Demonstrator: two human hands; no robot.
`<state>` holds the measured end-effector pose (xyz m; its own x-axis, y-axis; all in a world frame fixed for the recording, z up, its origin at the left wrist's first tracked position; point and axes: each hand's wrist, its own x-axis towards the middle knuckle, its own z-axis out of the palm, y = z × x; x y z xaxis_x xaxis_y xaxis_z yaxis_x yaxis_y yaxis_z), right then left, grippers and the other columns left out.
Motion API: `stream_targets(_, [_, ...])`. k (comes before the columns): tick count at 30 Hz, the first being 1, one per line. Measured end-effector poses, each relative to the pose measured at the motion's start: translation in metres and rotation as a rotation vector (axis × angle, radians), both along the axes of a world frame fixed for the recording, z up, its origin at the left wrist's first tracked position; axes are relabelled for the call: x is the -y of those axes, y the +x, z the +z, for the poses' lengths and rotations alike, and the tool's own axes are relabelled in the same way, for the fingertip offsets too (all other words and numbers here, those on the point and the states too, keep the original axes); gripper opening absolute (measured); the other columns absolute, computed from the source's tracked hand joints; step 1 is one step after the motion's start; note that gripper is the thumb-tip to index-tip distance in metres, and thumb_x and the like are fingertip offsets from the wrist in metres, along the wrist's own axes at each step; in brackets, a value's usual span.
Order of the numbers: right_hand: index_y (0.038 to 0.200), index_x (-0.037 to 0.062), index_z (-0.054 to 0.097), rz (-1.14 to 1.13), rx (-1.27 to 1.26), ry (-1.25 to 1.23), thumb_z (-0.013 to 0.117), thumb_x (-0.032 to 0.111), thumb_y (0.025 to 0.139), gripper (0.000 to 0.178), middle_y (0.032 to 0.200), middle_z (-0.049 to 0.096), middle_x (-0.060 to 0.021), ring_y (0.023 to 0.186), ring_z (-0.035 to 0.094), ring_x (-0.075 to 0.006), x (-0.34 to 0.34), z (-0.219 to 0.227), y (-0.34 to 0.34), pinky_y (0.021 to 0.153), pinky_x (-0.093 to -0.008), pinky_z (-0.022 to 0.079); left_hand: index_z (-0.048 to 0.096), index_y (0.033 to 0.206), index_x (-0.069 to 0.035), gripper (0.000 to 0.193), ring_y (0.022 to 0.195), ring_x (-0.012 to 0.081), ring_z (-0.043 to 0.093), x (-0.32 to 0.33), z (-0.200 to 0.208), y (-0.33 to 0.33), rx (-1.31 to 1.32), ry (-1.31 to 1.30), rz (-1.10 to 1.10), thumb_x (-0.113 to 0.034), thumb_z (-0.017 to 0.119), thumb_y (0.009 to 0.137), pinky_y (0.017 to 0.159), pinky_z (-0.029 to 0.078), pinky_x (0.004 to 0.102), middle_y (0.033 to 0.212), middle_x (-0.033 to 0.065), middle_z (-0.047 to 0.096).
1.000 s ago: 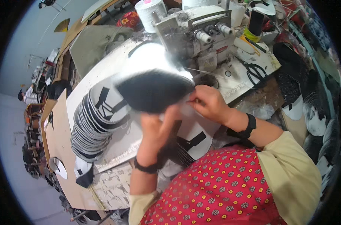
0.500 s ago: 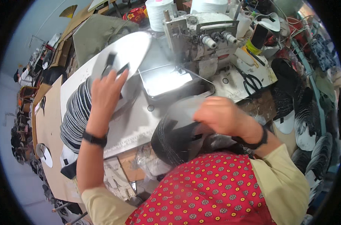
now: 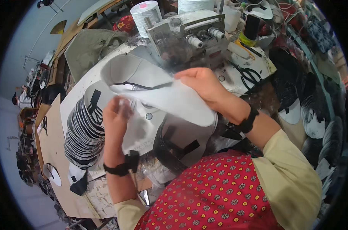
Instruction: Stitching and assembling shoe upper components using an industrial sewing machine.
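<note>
A white curved fabric piece (image 3: 178, 101) with a dark edging spans the space between my hands, above the sewing table. My right hand (image 3: 204, 86) pinches its upper right edge between thumb and fingers. My left hand (image 3: 116, 113) is beside the piece's left end; its fingers are curled and smeared by motion, so its grip is unclear. Left of that hand leans a stack of grey-edged pieces (image 3: 82, 134), the top one pale with black tabs. Below the held piece, grey and black pieces (image 3: 178, 143) with black tabs rest at the table's front edge, against my apron.
An overlock-type sewing machine (image 3: 189, 42) stands at the back, beside white thread cones (image 3: 145, 17). Black-handled scissors (image 3: 248, 76) lie to its right. A phone (image 3: 251, 27) stands farther right. More dark and white pieces (image 3: 314, 124) pile up at far right.
My left hand has moved down and right from above the stack. My right hand has risen from the pieces near my lap and now grips the white piece. The view has shifted.
</note>
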<state>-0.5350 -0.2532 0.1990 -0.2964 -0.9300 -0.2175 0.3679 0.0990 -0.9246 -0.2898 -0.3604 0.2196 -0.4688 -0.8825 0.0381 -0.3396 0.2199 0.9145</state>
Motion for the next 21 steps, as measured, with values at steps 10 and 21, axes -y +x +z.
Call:
stream_targets(10, [0.107,0.0030,0.063,-0.107,-1.080,-0.481,0.064,0.012,0.091,0.018,0.077,0.066,-0.0130,0.066,0.066,-0.0225,-0.011,-0.031,0.018,0.054,-0.0331,0.050,0.063,0.105,-0.004,0.020,0.084,0.0089,0.063,0.066,-0.044,-0.044,-0.754,0.262,0.128,-0.021,0.057,0.099,0.073,0.050,0.0235,0.096,0.0006,0.068])
stream_targets(21, [0.095,0.0060,0.063,-0.190,-1.260,-0.467,0.071,0.000,0.075,0.022,0.090,0.055,-0.0077,0.074,0.063,-0.0287,-0.009,-0.017,0.006,0.062,-0.0390,0.050,0.062,0.112,0.003,0.031,0.056,0.0146,0.055,-0.049,0.008,0.006,-0.189,0.676,-0.005,-0.023,0.061,0.095,0.048,0.042,0.0275,0.093,0.0106,0.067])
